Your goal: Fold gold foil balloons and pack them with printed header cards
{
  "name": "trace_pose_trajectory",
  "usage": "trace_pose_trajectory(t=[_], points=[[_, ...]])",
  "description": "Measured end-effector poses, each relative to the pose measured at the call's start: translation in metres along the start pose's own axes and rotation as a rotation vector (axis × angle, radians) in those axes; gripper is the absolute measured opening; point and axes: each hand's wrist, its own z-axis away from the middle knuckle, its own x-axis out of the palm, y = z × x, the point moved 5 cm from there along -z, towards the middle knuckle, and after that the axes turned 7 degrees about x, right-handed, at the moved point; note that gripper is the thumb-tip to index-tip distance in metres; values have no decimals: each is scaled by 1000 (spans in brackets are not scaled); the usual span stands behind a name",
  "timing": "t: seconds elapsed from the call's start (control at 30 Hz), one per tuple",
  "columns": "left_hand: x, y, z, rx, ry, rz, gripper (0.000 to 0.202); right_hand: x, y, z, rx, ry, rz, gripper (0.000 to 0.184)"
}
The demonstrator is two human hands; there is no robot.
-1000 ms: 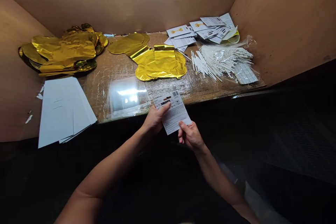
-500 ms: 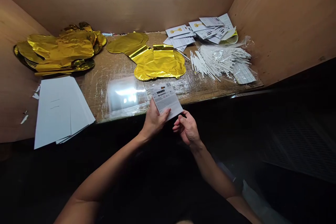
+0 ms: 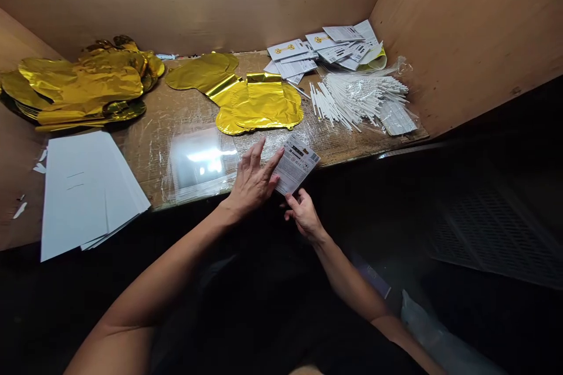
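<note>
A small printed packet (image 3: 295, 165), white with dark lettering and a hang hole, is tilted at the table's front edge. My right hand (image 3: 303, 214) pinches its lower corner between thumb and fingers. At its left side my left hand (image 3: 255, 184) has its fingers stretched out, with the fingertips against or just over the packet's edge. Just beyond lies a folded gold foil balloon (image 3: 266, 106) on the table. A clear plastic sleeve stack (image 3: 202, 158), shining with reflected light, lies left of my left hand.
Gold foil balloons (image 3: 79, 91) are heaped at the left, behind white card sheets (image 3: 90, 187). At the right lie white sticks (image 3: 352, 99) in clear plastic and a pile of printed packets (image 3: 329, 47). Wooden panels (image 3: 197, 0) enclose the table's back and sides.
The packet has passed from my left hand's grip to my right hand and turned clockwise. My left hand has opened its fingers. The view has shifted slightly to the right.
</note>
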Motion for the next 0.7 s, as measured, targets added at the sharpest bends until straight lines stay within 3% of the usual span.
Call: trace_pose_trajectory(t=[0.07,0.2,0.37,0.5,0.7], points=[[0,3,-3,72,-45,35,55,-5,-7,-1,-13,-9,-8,47],[4,11,-9,186,-165,219,31,-18,-26,-2,-123,120,-75,54],[12,16,-18,165,-221,373,26,-8,-19,-3,-124,4,-45,55],[10,16,-30,219,-262,420,27,-12,-8,-8,-121,59,65,57],[3,10,-47,213,-211,739,24,-20,-7,-15,-120,5,138,54]])
